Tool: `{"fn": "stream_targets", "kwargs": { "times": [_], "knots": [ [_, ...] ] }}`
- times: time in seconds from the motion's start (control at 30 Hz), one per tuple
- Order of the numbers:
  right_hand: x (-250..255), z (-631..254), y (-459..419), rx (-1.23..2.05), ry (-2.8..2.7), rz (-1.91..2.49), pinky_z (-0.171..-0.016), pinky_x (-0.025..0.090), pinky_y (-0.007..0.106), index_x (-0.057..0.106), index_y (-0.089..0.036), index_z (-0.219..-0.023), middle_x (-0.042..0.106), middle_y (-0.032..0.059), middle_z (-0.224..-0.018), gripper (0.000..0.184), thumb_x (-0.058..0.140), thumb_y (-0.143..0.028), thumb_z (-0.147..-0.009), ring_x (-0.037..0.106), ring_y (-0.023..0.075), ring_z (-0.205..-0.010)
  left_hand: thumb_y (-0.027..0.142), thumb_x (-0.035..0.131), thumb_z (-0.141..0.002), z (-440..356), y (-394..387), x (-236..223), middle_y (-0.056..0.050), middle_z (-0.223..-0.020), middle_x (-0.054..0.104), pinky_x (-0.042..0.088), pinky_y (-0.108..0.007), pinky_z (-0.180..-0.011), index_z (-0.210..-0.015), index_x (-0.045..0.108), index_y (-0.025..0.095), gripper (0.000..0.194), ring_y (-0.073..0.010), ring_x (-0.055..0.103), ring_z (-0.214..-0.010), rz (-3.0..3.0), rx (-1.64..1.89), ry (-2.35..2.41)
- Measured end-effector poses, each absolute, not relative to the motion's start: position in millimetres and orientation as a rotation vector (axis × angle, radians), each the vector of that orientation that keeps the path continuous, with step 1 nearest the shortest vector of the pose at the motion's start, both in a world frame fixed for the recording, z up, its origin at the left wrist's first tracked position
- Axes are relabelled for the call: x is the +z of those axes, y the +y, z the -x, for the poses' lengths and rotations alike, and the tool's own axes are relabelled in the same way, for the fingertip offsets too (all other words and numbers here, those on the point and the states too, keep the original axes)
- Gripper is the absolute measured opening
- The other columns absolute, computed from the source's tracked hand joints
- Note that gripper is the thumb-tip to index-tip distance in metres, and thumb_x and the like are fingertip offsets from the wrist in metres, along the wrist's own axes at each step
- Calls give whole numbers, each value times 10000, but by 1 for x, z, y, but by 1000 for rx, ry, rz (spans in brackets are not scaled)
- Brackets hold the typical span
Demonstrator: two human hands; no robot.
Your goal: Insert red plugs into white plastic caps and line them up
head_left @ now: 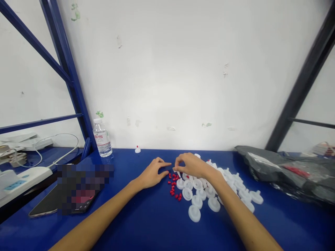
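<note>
Blue tabletop [154, 219] bears red caps [179, 197], milky nozzles [194, 213]; left fingers [164, 164] gape, right fingers [178, 160] pinch one (apparently).

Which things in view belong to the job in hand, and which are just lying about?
Job, by the look of it:
red pieces, beside the left hand
white stemmed pieces, by the right hand
red-tipped white piece, near the wall

Probably just lying about:
water bottle
dark flat device
power strip

Unsure: black plastic bag; something red shows there.

right hand [192, 164] hides some white pieces [194, 213]; pixelation blurs the phones [45, 202]; right edge crops the black bag [282, 174].
</note>
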State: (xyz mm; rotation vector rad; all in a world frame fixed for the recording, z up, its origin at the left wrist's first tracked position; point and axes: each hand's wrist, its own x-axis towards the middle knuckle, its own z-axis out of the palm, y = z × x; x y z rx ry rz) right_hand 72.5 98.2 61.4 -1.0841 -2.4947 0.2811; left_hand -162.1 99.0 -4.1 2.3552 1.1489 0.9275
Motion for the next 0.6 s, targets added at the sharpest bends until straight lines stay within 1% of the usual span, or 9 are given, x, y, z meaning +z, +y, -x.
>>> {"fn": "stream_targets", "kwargs": {
  "times": [0.07, 0.13, 0.2, 0.3, 0.37, 0.43, 0.53, 0.6],
  "knots": [
    [63, -73, 99, 292, -2410, 1076, -733, 449, 302, 713, -231, -826, 746, 29, -879, 247, 588, -420, -923, 672, 200, -832, 351, 640, -883, 161, 101, -6, -82, -1099, 632, 424, -357, -954, -1133, 759, 303, 281, -232, 581, -1021, -2408, 880, 1101],
    [65, -73, 101, 302, -2318, 1097, -709, 451, 298, 678, -217, -855, 736, 31, -860, 281, 527, -431, -956, 661, 187, -783, 330, 629, -893, 164, 103, -5, -74, -1035, 668, 431, -337, -917, -1024, 792, 297, 211, -225, 595, -977, -2431, 877, 1073],
    [64, -71, 103, 331, -2244, 1112, -679, 453, 296, 641, -212, -851, 722, 23, -799, 295, 488, -432, -972, 646, 177, -715, 304, 631, -887, 167, 104, -2, -65, -971, 698, 446, -311, -850, -956, 798, 286, 182, -213, 614, -907, -2400, 910, 1066],
    [61, -67, 105, 453, -2138, 1118, -677, 482, 305, 600, -213, -839, 707, 15, -738, 291, 496, -452, -968, 650, 175, -666, 297, 664, -853, 169, 102, 3, -53, -873, 711, 451, -280, -735, -896, 792, 260, 141, -191, 612, -774, -2250, 1027, 1129],
    [59, -64, 106, 581, -2052, 1106, -705, 512, 317, 587, -217, -888, 715, 13, -755, 257, 532, -459, -956, 678, 179, -694, 326, 692, -829, 168, 100, 7, -50, -830, 715, 448, -273, -693, -893, 790, 237, 148, -183, 604, -725, -2089, 1142, 1181],
    [58, -62, 106, 748, -1963, 1076, -731, 543, 324, 584, -221, -989, 726, 17, -810, 230, 578, -445, -939, 702, 179, -744, 368, 704, -819, 166, 99, 11, -55, -832, 727, 457, -272, -673, -961, 786, 215, 224, -184, 617, -720, -1898, 1211, 1185],
    [58, -59, 103, 1008, -1891, 1001, -784, 579, 328, 602, -207, -1128, 727, 49, -935, 299, 652, -399, -904, 718, 174, -830, 419, 715, -818, 164, 96, 16, -82, -912, 746, 488, -275, -679, -1055, 766, 181, 340, -193, 659, -783, -1638, 1240, 1116],
    [60, -58, 101, 1111, -1891, 960, -825, 585, 332, 630, -192, -1158, 710, 67, -1002, 343, 697, -375, -876, 717, 173, -873, 437, 744, -802, 164, 95, 17, -99, -984, 750, 501, -274, -718, -1041, 761, 169, 360, -200, 681, -861, -1495, 1265, 1048]
  ]
}}
